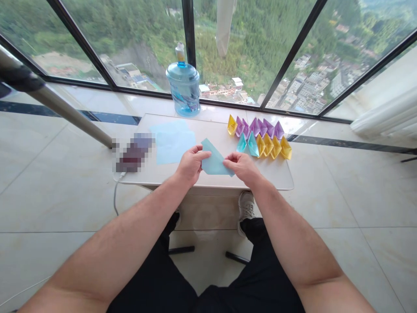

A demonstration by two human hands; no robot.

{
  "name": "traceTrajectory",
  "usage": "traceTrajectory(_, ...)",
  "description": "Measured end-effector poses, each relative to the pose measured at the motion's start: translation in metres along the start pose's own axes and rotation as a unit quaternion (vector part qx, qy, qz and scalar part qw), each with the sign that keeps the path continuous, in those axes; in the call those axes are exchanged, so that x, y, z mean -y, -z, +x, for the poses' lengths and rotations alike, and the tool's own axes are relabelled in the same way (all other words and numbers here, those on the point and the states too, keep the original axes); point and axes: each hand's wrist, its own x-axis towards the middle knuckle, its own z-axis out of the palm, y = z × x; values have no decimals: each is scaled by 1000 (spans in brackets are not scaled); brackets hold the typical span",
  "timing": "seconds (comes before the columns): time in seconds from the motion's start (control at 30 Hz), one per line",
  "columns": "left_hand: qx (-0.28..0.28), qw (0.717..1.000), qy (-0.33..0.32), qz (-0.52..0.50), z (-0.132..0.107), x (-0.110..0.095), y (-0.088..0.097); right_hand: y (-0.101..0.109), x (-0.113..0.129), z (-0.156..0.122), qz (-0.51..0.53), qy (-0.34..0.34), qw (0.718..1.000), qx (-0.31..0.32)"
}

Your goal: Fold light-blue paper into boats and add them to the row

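Observation:
A partly folded sheet of light blue paper (213, 161) is held above the front of a low white table (215, 126). My left hand (191, 164) pinches its left edge, thumb on top. At the right corner, my right hand (241, 167) grips it between thumb and fingers. Flat blue sheets (172, 143) lie just left of my left hand. Beyond my right hand stand folded paper boats in two rows: purple boats (254, 127) with one yellow boat (232, 125) behind, blue boats (252, 144) and yellow boats (276, 148) in front.
A blurred-out object (133, 154) with a cable (115, 198) lies at the table's left end. Behind the table, a large blue water bottle (184, 89) stands by the window. A slanting pole (74, 104) is at the left. My shoe (246, 206) shows under the front edge.

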Motion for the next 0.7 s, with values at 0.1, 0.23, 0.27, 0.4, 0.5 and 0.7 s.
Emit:
traceTrajectory(0.1, 40, 994, 9, 106, 3, -2, 5, 15, -6, 3, -62, 5, 997, 55)
traceTrajectory(0.23, 60, 986, 26, 155, 4, 0, 8, 27, -12, 5, -79, 4, 991, 109)
traceTrajectory(0.27, 47, 988, 21, 146, 4, 0, 8, 29, -12, 5, -82, 7, 990, 113)
traceTrajectory(0.4, 11, 993, -8, 119, 4, -1, 5, 28, -7, 4, -38, 28, 998, 42)
traceTrajectory(0.5, 13, 988, -32, 151, 3, -4, 5, 28, -5, 5, 25, 36, 999, -17)
traceTrajectory(0.7, 50, 980, -49, 185, 3, -13, 10, 33, -7, 4, 48, 44, 998, 0)
